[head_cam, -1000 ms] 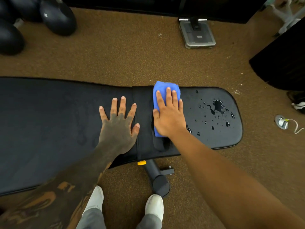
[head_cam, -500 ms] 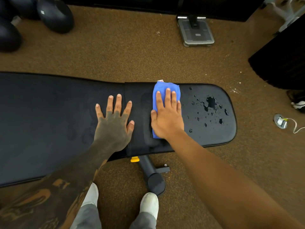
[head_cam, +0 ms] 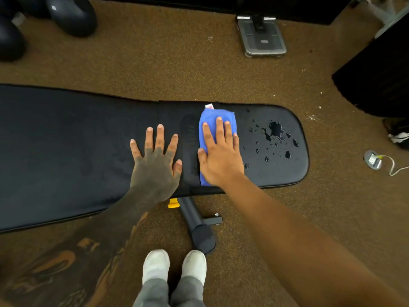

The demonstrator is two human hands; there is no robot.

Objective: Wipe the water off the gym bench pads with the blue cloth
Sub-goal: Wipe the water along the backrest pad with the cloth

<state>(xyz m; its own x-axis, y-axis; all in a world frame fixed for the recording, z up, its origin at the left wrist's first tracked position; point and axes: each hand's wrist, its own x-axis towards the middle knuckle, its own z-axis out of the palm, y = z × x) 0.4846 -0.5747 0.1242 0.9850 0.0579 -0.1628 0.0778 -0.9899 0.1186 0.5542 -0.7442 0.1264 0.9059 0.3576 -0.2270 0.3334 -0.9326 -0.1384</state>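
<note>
A: Item one, far left: long pad (head_cam: 66,147), black, running left to right. Looks dry; no drops that I can make out.

B: Next along?

A: Left hand (head_cam: 155,160), flat on the long pad near its right end, fingers spread, gripping nothing. Then the seam. Then the cloth (head_cam: 215,120), blue, folded, long axis running from near edge to far edge of the seat pad (head_cam: 261,178), at that pad's left end.

B: Held how?

A: Right hand (head_cam: 221,156), palm down on top of it, fingers straight and together, pressing, not pinching. Fingertips point to the far edge.

B: And the water?

A: Last item: water (head_cam: 275,129), one puddle near the far right corner, drops scattered about it and back toward the cloth. All of it lies right of the right hand. That hand is the nearer one, so I'd judge the stroke goes sideways, to the right, broadside of the cloth leading.
</note>
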